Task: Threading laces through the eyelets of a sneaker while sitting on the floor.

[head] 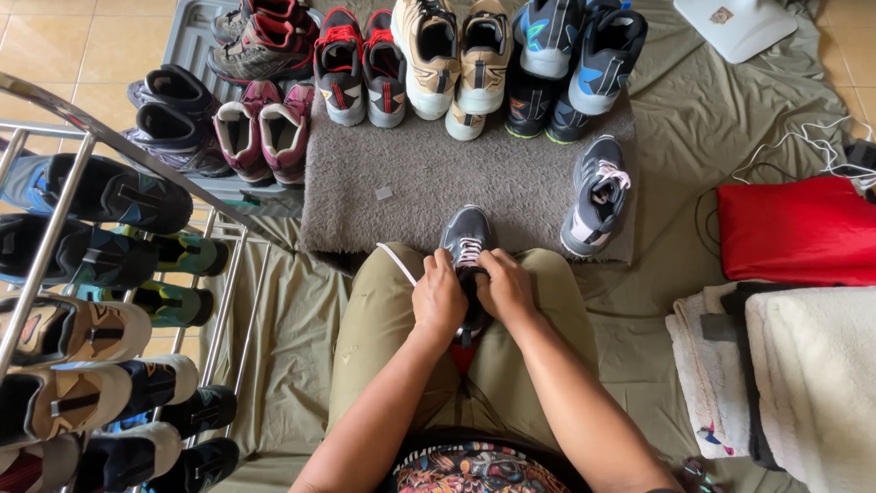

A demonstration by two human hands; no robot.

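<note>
Grey sneaker with white-pink laces, toe pointing away, resting between knees on olive trousers, at near edge of grey shaggy mat. Left hand closed, pinching white lace that trails off to the left. Right hand closed on sneaker's tongue area, fingers curled; exact grip on lace hidden. Both hands touching, side by side over shoe opening. One matching grey sneaker loose on mat, right of the held one, toe toward camera. Far edge of mat: row of about five pairs, red-black, tan, blue-grey among them, partly stacked. One maroon pair at mat's left edge, two more dark pairs beyond on grey plastic tray. Metal shoe rack far left, roughly ten shoes on tiers. One red bag right, folded towels below it, white cable above. Olive sheet underneath all.
</note>
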